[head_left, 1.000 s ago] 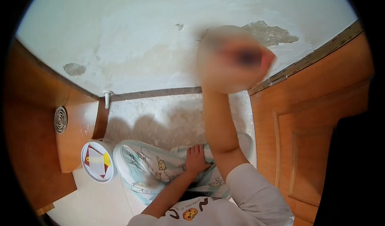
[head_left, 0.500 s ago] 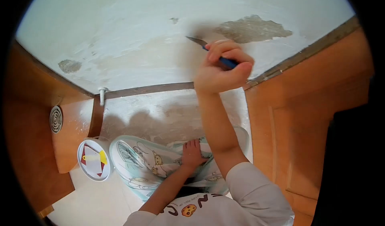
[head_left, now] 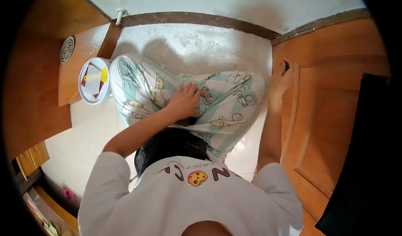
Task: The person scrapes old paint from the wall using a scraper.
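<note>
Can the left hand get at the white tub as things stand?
Probably yes: the left hand rests on the lap, seemingly empty, and the white tub stands beside the left knee, which it would have to clear.

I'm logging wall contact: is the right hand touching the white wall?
Apart: the head view shows orange wooden panel between the right hand and the white wall.

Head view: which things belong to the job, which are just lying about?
Job, likely:
blue tool, mostly hidden in the right hand
wall, blotched

Lying about, apparently:
tub, untouched, possibly job-related
spiral disc
pink item, unclear
</note>
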{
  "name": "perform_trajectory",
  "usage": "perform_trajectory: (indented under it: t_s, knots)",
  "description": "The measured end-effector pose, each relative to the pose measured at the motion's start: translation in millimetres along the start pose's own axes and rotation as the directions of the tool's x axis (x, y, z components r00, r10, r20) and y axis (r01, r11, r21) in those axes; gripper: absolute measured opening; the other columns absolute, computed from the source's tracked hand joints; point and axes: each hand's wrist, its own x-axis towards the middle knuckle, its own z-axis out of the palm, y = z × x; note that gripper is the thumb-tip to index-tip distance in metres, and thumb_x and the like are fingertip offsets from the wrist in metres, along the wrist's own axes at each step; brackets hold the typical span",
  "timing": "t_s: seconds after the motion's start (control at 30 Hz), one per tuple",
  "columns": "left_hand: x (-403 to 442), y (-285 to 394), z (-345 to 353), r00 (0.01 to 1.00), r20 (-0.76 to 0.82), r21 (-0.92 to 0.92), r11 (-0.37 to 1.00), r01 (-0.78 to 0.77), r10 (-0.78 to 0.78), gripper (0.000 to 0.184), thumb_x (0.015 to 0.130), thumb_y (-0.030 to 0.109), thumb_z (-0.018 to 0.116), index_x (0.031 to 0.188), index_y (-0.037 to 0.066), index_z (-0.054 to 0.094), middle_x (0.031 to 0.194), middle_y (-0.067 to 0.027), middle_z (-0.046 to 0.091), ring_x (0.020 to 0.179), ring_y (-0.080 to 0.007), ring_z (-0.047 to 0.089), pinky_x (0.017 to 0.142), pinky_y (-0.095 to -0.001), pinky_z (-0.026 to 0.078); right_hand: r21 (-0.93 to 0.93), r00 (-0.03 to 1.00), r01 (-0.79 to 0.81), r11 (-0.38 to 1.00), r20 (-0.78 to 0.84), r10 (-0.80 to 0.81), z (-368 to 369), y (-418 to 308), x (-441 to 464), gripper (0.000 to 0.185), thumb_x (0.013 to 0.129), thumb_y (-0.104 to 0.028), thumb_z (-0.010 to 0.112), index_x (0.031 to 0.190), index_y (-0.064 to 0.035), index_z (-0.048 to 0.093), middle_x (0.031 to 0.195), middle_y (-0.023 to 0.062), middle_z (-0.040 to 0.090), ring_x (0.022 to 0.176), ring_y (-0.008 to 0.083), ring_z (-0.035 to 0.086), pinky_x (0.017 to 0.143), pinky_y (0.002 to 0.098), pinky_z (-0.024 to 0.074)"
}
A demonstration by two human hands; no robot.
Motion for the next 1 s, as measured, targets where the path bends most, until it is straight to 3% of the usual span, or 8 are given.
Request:
perform_trajectory:
  t_s: [0.2,0.33,0.4,0.6,0.63,0.67,0.77,1.0]
  knots:
    - [-29.8,-31.3,-48.2,0.973,0.125,0.431,0.872,-0.231,0.196,0.057,0.076,0.045,0.054,0.117,0.006,0.049,0.126,-0.0134,0.043,0.12,-0.0285,0.036,0.1,-0.0469,0.023,-0.334,0.955,0.281,0.899,0.187,-0.229,-58.1,30.0,-31.9,0.016,0.08,-0.008,0.056,0.095,-0.0036,0.059,0.084,0.0091,0.059,0.083,0.0273,0.052,0.075,0.0374,0.0402]
    - [49.0,-40.4,-132.5,0.777,0.363,0.635,0.747,0.198,-0.514,0.057,0.083,0.053,0.039,0.113,0.007,0.053,0.122,-0.0146,0.048,0.112,-0.0294,0.045,0.098,-0.046,0.026,-0.309,0.938,0.345,0.886,0.137,-0.318,-66.2,22.1,-44.5,0.019,0.078,-0.011,0.059,0.096,-0.0059,0.06,0.086,0.008,0.06,0.085,0.0256,0.054,0.075,0.0375,0.0402]
    - [65.9,-71.9,-160.8,0.906,0.265,0.537,0.831,0.146,-0.331,0.06,0.086,0.054,0.031,0.113,0.005,0.054,0.12,-0.0161,0.049,0.108,-0.031,0.05,0.092,-0.0436,0.036,-0.325,0.946,0.324,0.889,0.122,-0.3,-73.7,14.9,-45.2,0.02,0.077,-0.012,0.06,0.097,-0.0063,0.06,0.087,0.0079,0.06,0.085,0.0254,0.054,0.075,0.0375,0.0402]
    - [95.5,-118.7,-105.0,0.923,0.283,-0.244,0.911,0.331,-0.26,0.042,0.088,0.038,0.037,0.105,0.007,0.058,0.1,-0.0149,0.06,0.095,-0.0341,0.056,0.084,-0.0449,0.042,-0.458,0.972,0.232,0.858,0.07,-0.226,-100.6,1.3,-56.9,0.021,0.078,-0.011,0.059,0.098,-0.0053,0.06,0.082,0.0081,0.06,0.082,0.0248,0.054,0.069,0.0343,0.0418]
    - [78.6,-131.7,-98.3,0.96,0.167,0.291,0.942,0.169,-0.224,0.043,0.088,0.04,0.036,0.102,0.007,0.059,0.095,-0.0153,0.061,0.09,-0.0317,0.058,0.083,-0.044,0.043,-0.455,0.978,0.202,0.867,0.055,-0.199,-104.9,-2.0,-58.5,0.021,0.078,-0.011,0.059,0.098,-0.0053,0.06,0.081,0.0084,0.06,0.082,0.0247,0.054,0.068,0.0337,0.042]
    - [56.5,-130.8,-95.4,0.988,0.083,0.746,0.665,0.027,-0.132,0.044,0.088,0.042,0.035,0.1,0.007,0.06,0.09,-0.0157,0.062,0.085,-0.0293,0.06,0.081,-0.0432,0.043,-0.451,0.983,0.179,0.874,0.047,-0.177,-109.8,-4.9,-59.5,0.021,0.078,-0.011,0.059,0.099,-0.0053,0.06,0.079,0.0088,0.06,0.082,0.0246,0.054,0.066,0.0331,0.0421]
    - [41.9,-101.0,-106.1,0.862,0.004,0.054,0.861,0.505,-0.506,0.045,0.085,0.044,0.038,0.09,0.007,0.064,0.085,-0.0149,0.063,0.084,-0.0251,0.059,0.085,-0.0409,0.04,-0.479,0.998,0.064,0.875,0.015,-0.065,-120.2,-13.9,-64.9,0.018,0.08,-0.01,0.057,0.097,-0.0032,0.059,0.077,0.0114,0.059,0.076,0.0261,0.055,0.06,0.033,0.0429]
    - [2.5,-51.7,-46.1,0.997,-0.006,0.423,0.903,0.072,-0.076,0.051,0.079,0.048,0.046,0.094,0.001,0.057,0.089,-0.0155,0.059,0.091,-0.0289,0.053,0.085,-0.0417,0.036,-0.214,0.951,-0.09,0.973,-0.307,0.021,-88.9,-15.1,-55.7,0.016,0.084,-0.012,0.055,0.09,0.0026,0.057,0.074,0.0133,0.057,0.059,0.023,0.057,0.052,0.0316,0.0442]
